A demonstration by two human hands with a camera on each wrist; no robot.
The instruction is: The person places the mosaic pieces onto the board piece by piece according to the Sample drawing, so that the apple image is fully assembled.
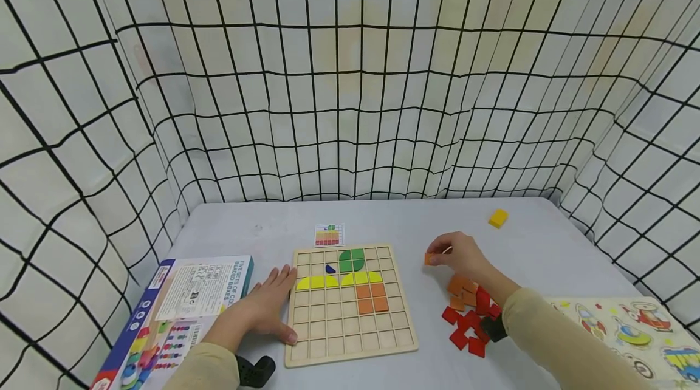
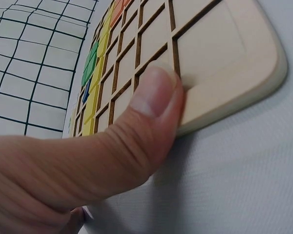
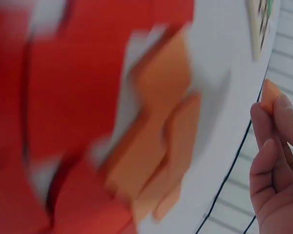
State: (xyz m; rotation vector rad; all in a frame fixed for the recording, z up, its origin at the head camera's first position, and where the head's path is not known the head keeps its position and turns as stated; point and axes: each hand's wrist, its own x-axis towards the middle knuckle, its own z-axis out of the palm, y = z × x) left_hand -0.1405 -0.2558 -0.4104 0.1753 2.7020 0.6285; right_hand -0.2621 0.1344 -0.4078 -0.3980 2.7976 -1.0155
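A wooden grid board (image 1: 328, 329) lies on the table with green, yellow, blue and orange pieces in some of its cells. My left hand (image 1: 266, 305) rests along the board's left edge, fingers spread; its thumb (image 2: 156, 92) presses on the rim near a corner in the left wrist view. Between thumb and fingertips, my right hand (image 1: 459, 253) pinches an orange square tile (image 1: 429, 259), held to the right of the board. The same tile (image 3: 268, 95) shows in the right wrist view. Below that hand lies a loose pile of orange tiles (image 1: 456, 303) and red tiles (image 1: 459, 338).
Behind the board lies a small pattern card (image 1: 329, 235). A yellow block (image 1: 498, 218) sits at the back right. To the left is a printed box (image 1: 180, 317), and at the front right a sheet with cartoon pictures (image 1: 629, 329). Black netting (image 1: 339, 74) surrounds the table.
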